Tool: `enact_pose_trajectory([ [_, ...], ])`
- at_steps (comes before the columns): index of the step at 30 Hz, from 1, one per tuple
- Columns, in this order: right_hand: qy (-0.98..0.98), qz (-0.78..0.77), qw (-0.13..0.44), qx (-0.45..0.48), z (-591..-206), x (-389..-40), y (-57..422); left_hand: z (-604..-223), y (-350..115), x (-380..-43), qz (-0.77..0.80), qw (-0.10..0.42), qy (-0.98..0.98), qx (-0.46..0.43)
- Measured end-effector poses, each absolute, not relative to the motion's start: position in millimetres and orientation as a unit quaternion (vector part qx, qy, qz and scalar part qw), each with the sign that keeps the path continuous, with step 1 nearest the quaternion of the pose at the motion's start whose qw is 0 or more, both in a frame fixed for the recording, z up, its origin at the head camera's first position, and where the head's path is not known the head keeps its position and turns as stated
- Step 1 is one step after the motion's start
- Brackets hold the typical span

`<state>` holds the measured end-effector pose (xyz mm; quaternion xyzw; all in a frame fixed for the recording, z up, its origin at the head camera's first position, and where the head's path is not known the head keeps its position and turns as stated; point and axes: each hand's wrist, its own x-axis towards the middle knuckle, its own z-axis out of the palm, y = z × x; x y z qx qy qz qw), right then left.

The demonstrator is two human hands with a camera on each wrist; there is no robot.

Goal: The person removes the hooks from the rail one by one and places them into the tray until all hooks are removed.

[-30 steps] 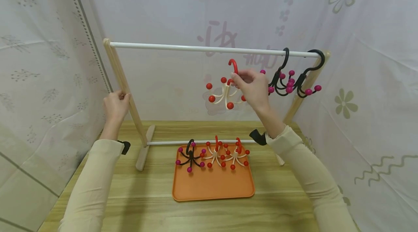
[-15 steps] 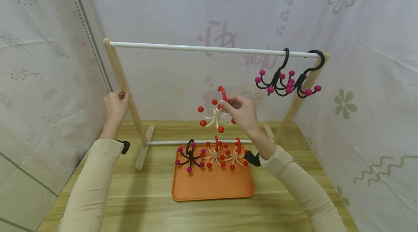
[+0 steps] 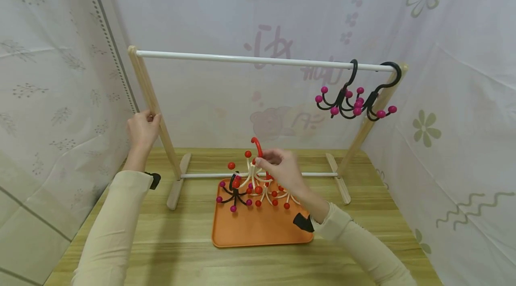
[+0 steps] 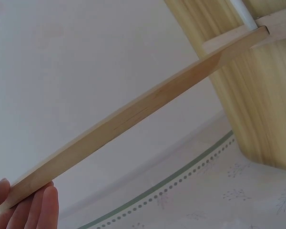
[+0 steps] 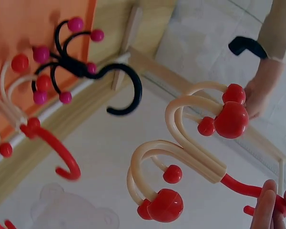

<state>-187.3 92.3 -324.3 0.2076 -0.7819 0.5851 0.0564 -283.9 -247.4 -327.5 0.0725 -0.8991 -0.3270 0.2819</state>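
Note:
My right hand [image 3: 282, 173] pinches the red hook of a cream octopus hanger [image 5: 195, 164] with red ball tips. It holds the hanger above the back part of the orange tray [image 3: 262, 232]. On that tray lie a black hanger [image 3: 235, 193] with magenta balls and two more cream hangers [image 3: 265, 194], partly covered by the held one in the head view. My left hand [image 3: 144, 130] grips the left wooden post [image 4: 133, 112] of a rack, thumb on one side and fingers on the other in the left wrist view.
Two black hangers [image 3: 342, 93] with magenta balls hang at the right end of the rack's white top rail [image 3: 242, 59]. A white lower rail [image 3: 201, 175] runs behind the tray. The rack's feet [image 3: 338, 181] stand on the wooden table, with patterned cloth around it.
My right hand has brought the cream hanger down and to the left, from just under the top rail to above the tray. My left hand has stayed on the post.

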Motion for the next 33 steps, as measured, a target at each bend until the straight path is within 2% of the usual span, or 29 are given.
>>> enact_pose_trajectory([
  [13,-0.774,0.587,0.019,0.237,-367.2,-160.2,75.5,-326.8,-247.3,-283.3,-0.335,0.274,-0.898,0.077],
  [27,-0.748,0.619,-0.040,0.235,-414.9,-145.6,60.2,-327.0,-247.8,-283.4,-0.330,0.276,-0.900,0.071],
  [33,-0.754,0.618,-0.011,0.223,-432.2,-141.7,54.7,-327.0,-248.3,-283.6,-0.333,0.272,-0.900,0.074],
])
